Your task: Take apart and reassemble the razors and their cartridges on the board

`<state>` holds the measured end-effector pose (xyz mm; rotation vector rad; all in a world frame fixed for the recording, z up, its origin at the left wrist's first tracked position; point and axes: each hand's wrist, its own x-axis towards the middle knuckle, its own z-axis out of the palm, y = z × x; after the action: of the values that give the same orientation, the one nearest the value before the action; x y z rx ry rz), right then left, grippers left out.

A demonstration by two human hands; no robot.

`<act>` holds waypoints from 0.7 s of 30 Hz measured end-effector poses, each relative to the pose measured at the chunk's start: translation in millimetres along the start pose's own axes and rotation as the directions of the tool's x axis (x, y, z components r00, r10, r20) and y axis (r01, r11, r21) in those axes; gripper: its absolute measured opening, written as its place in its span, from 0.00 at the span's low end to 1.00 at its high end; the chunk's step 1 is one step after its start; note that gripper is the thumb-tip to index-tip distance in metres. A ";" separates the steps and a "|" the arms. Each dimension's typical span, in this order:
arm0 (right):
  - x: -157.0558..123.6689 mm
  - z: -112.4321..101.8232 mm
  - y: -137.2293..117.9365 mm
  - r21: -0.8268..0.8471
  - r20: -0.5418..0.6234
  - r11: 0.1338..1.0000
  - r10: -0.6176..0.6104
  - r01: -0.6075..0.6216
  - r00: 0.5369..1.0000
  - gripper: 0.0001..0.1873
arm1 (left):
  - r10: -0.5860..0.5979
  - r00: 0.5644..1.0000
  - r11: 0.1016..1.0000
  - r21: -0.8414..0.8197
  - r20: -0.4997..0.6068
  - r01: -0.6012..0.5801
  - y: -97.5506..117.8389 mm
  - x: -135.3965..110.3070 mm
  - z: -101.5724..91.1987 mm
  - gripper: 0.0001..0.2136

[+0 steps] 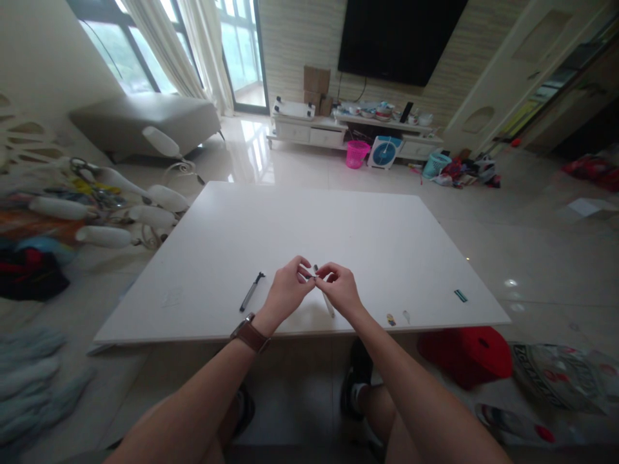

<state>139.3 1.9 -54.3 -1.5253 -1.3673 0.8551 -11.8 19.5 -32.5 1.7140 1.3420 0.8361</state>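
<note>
Narrow grip: left hand [293,281] and right hand [337,283] are pinching a dark piece [310,277] below frame centre, likely light, best edge-held.

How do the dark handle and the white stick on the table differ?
Colour: the dark handle is grey and black, while the white stick is mostly pale.
Slant: the dark handle's far end leans right; the white stick's leans left.
Visibility: the dark handle lies uncovered left of the left hand, whereas the right hand partly hides the white stick.
Shared: both are long and slim.
</note>
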 end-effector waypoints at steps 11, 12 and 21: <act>0.8 -1.1 1.8 -0.002 0.010 1.000 0.001 -0.001 1.000 0.05 | 0.024 0.999 1.000 -0.003 -0.021 -0.024 -3.3 0.9 2.9 0.11; 0.8 -1.2 1.6 -0.002 0.011 1.000 0.000 0.000 1.000 0.05 | 0.025 0.999 1.000 -0.008 -0.022 -0.025 -3.3 1.1 3.0 0.11; -0.5 -2.2 -1.2 0.001 0.008 1.000 0.000 0.000 1.000 0.05 | 0.023 1.000 0.998 -0.050 0.002 -0.023 -2.9 0.8 1.5 0.10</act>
<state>140.8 1.0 -52.4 -1.5223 -1.3724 0.8627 -11.6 20.4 -35.8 1.6940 1.2919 0.8732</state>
